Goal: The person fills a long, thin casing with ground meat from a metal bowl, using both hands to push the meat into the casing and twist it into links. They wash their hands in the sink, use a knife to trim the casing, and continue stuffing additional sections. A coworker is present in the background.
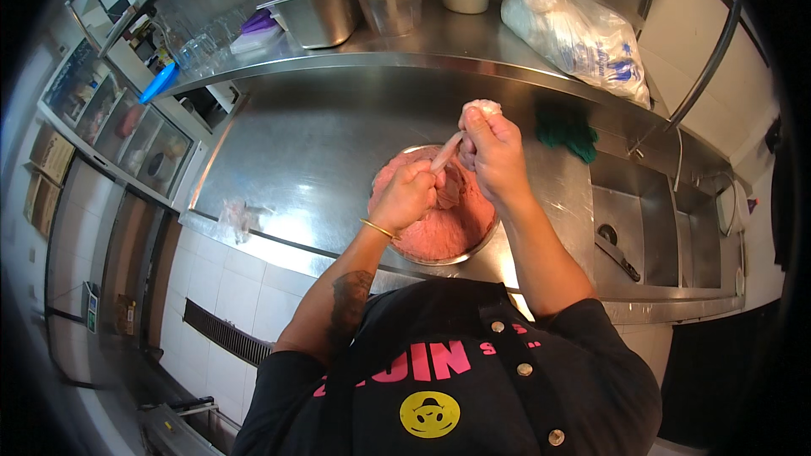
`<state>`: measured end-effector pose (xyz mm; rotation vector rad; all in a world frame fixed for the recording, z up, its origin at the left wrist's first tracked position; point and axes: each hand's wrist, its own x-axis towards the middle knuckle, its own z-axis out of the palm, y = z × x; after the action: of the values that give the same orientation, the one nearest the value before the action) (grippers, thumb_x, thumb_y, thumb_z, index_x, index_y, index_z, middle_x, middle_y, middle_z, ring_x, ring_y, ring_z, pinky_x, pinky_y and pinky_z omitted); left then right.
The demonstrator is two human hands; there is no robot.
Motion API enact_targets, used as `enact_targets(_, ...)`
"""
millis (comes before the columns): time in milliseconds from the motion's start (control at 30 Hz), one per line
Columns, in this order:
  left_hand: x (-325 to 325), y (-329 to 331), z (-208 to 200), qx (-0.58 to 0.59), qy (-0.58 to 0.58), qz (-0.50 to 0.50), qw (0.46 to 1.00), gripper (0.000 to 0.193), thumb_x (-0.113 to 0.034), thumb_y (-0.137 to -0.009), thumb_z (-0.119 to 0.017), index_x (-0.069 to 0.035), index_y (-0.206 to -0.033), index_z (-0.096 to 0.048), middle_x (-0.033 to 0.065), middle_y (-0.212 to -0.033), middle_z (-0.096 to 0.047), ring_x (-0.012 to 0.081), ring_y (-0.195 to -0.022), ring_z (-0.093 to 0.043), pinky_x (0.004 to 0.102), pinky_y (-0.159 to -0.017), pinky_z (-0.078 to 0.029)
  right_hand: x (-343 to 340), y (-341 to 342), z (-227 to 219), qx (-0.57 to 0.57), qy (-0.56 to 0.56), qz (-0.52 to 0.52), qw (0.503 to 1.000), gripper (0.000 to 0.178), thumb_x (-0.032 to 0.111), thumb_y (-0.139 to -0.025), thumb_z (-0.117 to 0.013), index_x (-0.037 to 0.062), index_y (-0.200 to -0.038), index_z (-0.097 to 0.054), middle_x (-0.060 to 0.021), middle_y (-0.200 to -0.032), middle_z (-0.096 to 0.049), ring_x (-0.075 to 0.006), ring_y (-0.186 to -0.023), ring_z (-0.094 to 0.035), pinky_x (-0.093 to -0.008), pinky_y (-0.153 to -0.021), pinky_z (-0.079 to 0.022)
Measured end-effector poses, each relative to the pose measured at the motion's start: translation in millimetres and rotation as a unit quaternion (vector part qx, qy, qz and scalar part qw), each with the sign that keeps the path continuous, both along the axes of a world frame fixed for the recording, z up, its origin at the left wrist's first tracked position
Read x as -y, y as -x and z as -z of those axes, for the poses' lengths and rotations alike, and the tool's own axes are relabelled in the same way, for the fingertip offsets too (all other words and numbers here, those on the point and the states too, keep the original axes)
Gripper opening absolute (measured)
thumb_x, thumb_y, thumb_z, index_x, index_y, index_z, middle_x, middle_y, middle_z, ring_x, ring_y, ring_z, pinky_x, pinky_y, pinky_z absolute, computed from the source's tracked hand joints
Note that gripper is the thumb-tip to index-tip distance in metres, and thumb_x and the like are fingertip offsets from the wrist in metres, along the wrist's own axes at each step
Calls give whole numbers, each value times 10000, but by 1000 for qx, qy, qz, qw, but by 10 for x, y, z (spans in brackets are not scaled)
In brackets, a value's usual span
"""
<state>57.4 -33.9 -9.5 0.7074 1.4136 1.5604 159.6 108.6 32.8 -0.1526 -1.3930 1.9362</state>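
Note:
A round metal bowl (457,260) full of pink minced meat (432,234) sits on the steel counter in front of me. Above it, a pale pinkish twisted strip (447,154) stretches between my hands. My left hand (405,197), with a gold bangle at the wrist, is closed on its lower end over the bowl. Higher and to the right, my right hand (495,150) is a fist round the upper end, and a whitish bunched part (484,106) pokes out at its top. Whether the strip is casing or thin plastic I cannot tell.
A crumpled clear plastic piece (238,218) lies at the counter's left front. Green netting (566,133) sits at the back right, beside a steel sink (655,211). The shelf above holds a metal pan (325,17), lidded tubs (390,10) and a filled plastic bag (579,38).

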Motion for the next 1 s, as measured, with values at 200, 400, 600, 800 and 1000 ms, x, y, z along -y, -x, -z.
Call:
enact_targets(200, -16, -27, -28, 9, 2, 7, 1000, 163, -142, -977, -437, -82, -897, -567, -22, -609, -459, 65, -445, -347, 257, -392, -266, 14, -39, -41, -23, 124, -39, 991, 297, 315, -1078, -586, 89, -892, -541, 26, -631, -424, -85, -481, -373, -264, -450, -325)
enact_targets(400, -48, -43, -23, 35, 3, 1, 999, 160, -156, -976, -435, -90, -870, -536, -26, -609, -436, 65, -444, -330, 253, -395, -252, 16, -56, -83, -25, 138, -37, 989, 297, 325, -1081, -579, 100, -894, -523, 33, -627, -393, -94, -494, -384, -263, -447, -320)
enact_targets(600, -90, 60, 195, 51, 0, 23, 998, 181, -163, -980, -418, -89, -851, -522, -16, -626, -440, 72, -457, -348, 255, -400, -257, 66, -48, -200, -14, 135, -4, 991, 295, 323, -1086, -568, 100, -899, -522, 29, -638, -391, -97, -513, -410, -269, -457, -343)
enact_targets(800, -80, 35, 241, 83, -14, 33, 996, 178, -160, -986, -421, -92, -847, -510, -17, -607, -422, 75, -442, -314, 261, -397, -238, 48, -75, -202, -22, 141, 5, 990, 309, 333, -1083, -573, 101, -887, -519, 34, -645, -390, -95, -534, -422, -267, -472, -364)
enact_targets(1000, -102, 71, 226, 109, -6, 36, 993, 196, -159, -987, -409, -97, -826, -502, -9, -612, -432, 78, -438, -317, 268, -392, -232, -22, -49, -206, -27, 153, 18, 988, 312, 344, -1076, -586, 103, -888, -525, 33, -648, -391, -96, -541, -427, -264, -472, -372)
